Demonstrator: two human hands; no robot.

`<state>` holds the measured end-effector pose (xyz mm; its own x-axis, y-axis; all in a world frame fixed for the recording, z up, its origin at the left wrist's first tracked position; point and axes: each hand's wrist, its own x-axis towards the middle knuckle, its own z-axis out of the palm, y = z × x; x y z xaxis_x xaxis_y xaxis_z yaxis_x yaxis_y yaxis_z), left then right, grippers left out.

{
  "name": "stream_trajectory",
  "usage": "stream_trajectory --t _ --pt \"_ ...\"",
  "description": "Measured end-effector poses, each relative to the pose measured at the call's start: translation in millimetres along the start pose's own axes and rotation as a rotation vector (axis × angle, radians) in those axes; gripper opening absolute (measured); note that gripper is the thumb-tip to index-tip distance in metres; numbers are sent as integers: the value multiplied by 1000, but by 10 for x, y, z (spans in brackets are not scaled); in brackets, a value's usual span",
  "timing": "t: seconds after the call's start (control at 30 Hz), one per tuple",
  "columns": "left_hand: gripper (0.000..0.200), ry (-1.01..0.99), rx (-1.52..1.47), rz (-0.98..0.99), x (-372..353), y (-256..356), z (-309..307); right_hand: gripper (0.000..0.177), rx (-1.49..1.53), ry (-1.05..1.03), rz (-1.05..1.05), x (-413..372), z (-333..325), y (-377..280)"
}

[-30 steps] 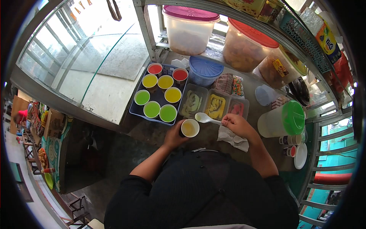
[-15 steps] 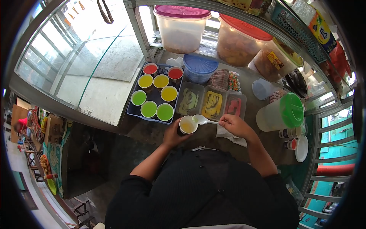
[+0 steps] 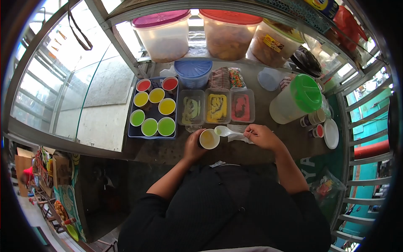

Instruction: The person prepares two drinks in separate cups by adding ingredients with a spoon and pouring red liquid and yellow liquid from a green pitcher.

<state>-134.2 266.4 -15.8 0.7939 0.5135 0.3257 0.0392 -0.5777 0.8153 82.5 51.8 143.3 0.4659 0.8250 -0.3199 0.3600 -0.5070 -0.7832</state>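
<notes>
My left hand (image 3: 194,147) is wrapped round a paper cup (image 3: 209,139) with pale yellowish contents. My right hand (image 3: 260,137) pinches the handle of a white spoon (image 3: 226,132), whose bowl, with a little green on it, is at the cup's right rim. Under the spoon lies a white tissue (image 3: 240,135). Beyond my hands stand three clear tubs, with green (image 3: 192,108), yellow (image 3: 218,107) and red (image 3: 241,107) contents. A blue tray (image 3: 153,135) on the left holds several cups of red, yellow and green.
Behind the tubs are a blue-lidded container (image 3: 193,74) and a bag of colourful bits (image 3: 236,78). A green-lidded jug (image 3: 289,101), stacked cups (image 3: 312,119) and a white lid (image 3: 331,133) stand right. Large lidded containers (image 3: 231,38) line the shelf.
The view has turned, so the tray, tubs and shelf containers appear farther left. My hands still hold the cup and spoon close together, with the spoon still at the cup's rim.
</notes>
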Motion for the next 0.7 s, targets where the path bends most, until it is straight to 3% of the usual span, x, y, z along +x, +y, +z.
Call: stream_trajectory --t 0.2,0.3,0.7 --pt "71 -77 -97 -65 48 231 203 28 -288 130 -13 -271 19 -76" --pt "74 -70 -43 -5 -22 193 260 28 -292 107 19 -312 34 -150" --pt "77 -78 -132 -149 -139 171 234 25 -518 83 -104 -198 164 -309"
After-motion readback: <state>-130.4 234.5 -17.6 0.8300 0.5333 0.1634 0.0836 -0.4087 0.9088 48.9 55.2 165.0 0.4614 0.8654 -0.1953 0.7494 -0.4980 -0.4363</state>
